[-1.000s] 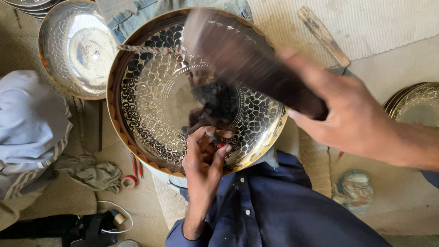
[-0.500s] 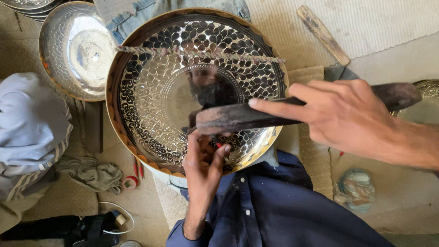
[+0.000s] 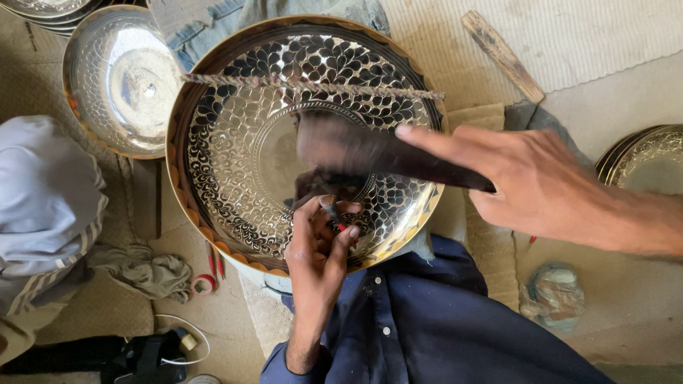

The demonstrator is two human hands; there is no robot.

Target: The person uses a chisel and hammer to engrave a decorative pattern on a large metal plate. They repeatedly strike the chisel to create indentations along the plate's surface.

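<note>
Brass tray (image 3: 235, 163) — large, engraved, resting tilted on the lap — looks stiff, slick and weighty; best held by its rim. Left hand (image 3: 320, 249) pinches a small chisel (image 3: 332, 212) against it — right hand (image 3: 541, 185) grips a dark mallet (image 3: 377, 153).

packages: one likely, crumpled clear plastic bag (image 3: 553, 295) with grey-green contents, on the floor | place: below and right of the right hand's fingers (image 3: 427, 139), well apart from them | labels: none visible | signs: none visible | screens: none visible
</note>
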